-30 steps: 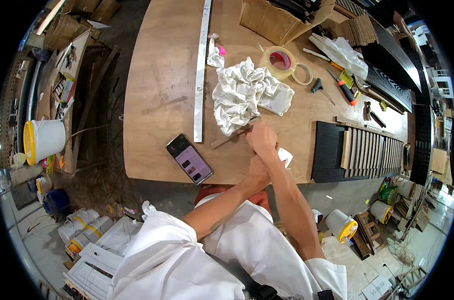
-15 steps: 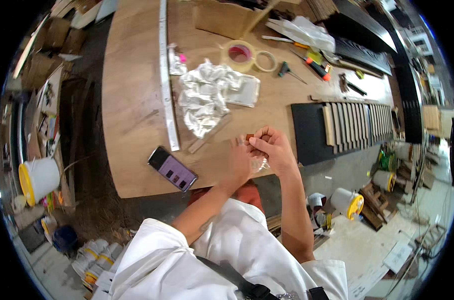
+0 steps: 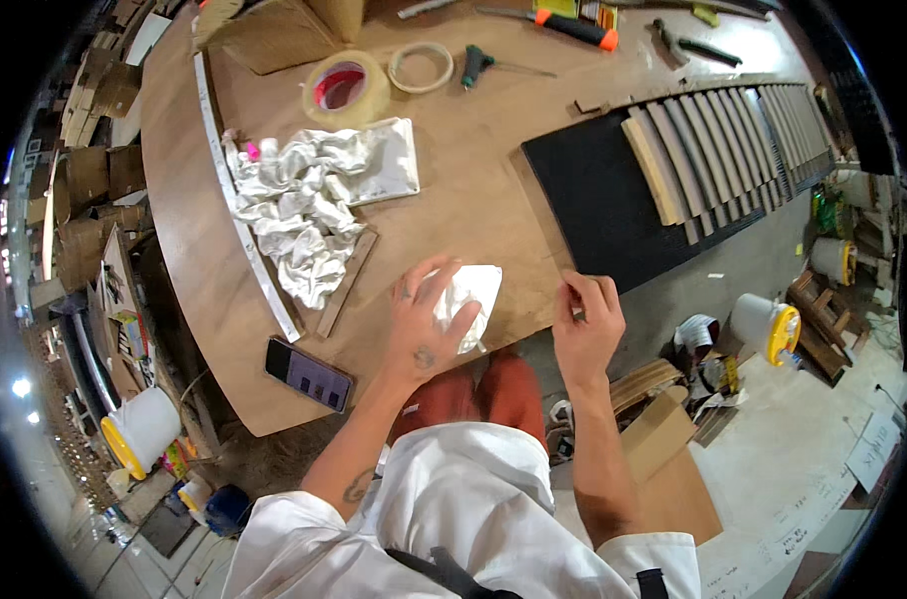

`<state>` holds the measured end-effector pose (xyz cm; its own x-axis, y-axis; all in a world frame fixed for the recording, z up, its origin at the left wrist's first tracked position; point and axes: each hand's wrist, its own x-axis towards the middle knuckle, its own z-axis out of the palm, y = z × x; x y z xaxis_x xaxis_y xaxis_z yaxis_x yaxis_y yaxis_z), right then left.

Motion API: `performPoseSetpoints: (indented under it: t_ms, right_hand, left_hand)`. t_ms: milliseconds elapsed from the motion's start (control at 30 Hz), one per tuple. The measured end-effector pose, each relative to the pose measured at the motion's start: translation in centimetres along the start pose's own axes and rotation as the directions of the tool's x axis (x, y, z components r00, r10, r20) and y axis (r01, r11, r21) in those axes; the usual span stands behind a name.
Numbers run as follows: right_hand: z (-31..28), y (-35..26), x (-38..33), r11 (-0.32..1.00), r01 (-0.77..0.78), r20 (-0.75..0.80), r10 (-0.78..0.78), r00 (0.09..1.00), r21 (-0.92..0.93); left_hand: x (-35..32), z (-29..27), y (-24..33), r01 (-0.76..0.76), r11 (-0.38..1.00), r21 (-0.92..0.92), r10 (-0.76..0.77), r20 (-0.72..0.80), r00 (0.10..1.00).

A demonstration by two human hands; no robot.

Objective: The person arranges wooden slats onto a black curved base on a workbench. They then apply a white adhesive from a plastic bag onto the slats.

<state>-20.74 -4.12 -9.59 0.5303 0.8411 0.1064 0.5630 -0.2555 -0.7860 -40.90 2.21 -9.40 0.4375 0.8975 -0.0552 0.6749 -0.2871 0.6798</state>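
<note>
At the near edge of the table, my left hand (image 3: pixel 424 317) has its thumb and fingers around a shiny white plastic bag (image 3: pixel 486 297). The bag sticks out past the fingertips on the right. My right hand (image 3: pixel 590 311) is raised beside the table edge, fingers curled and pinched together; whatever they may hold is hidden. A phone (image 3: pixel 309 375) with a lit screen lies left of my left hand. Beyond that hand are a crumpled white cloth (image 3: pixel 299 215), a white rectangular tray (image 3: pixel 394 165) partly under it, and a thin wooden strip (image 3: pixel 348 283).
A long metal ruler (image 3: pixel 236 215) runs along the left. Farther back are clear tape (image 3: pixel 372 92), a masking tape roll (image 3: pixel 421 68), a green-handled hex driver (image 3: pixel 476 66) and an orange-black tool (image 3: pixel 576 29). Slatted strips (image 3: pixel 708 160) lie on a black panel (image 3: pixel 583 205) at right.
The view has shifted and turned. My hands, close together before, are now apart, the right one farther right. The reddish-brown piece at my right fingertips no longer shows, and the bag shows more.
</note>
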Motion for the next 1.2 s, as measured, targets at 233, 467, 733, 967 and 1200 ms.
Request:
performPoseSetpoints:
  t_ms: [233, 467, 733, 967, 1200]
  right_hand:
    - [1.8, 3.1, -0.1, 0.831, -0.303, 0.175, 0.249, 0.952, 0.467]
    - [0.2, 3.9, 0.5, 0.922, -0.204, 0.402, 0.059, 0.914, 0.329]
    - [1.7, 4.9, 2.2, 0.859, 0.491, 0.515, -0.489, 0.704, 0.145]
    - [1.2, 4.5, 3.6, 0.750, 0.659, 0.721, -0.483, 0.496, 0.048]
    - [1.2, 3.5, 3.2, 0.669, 0.739, 0.779, -0.417, 0.469, -0.087]
  left_hand:
    - [2.0, -0.2, 1.4, -0.102, 0.974, 0.201, 0.050, 0.248, 0.967]
    - [1.3, 0.1, 1.5, -0.070, 0.946, 0.318, -0.023, 0.281, 0.959]
    - [1.4, 0.8, 1.0, -0.088, 0.951, 0.298, 0.022, 0.218, 0.976]
    - [1.0, 1.0, 1.1, -0.078, 0.955, 0.286, 0.024, 0.189, 0.982]
    - [1.0, 0.6, 1.1, -0.028, 0.972, 0.235, -0.023, 0.212, 0.977]
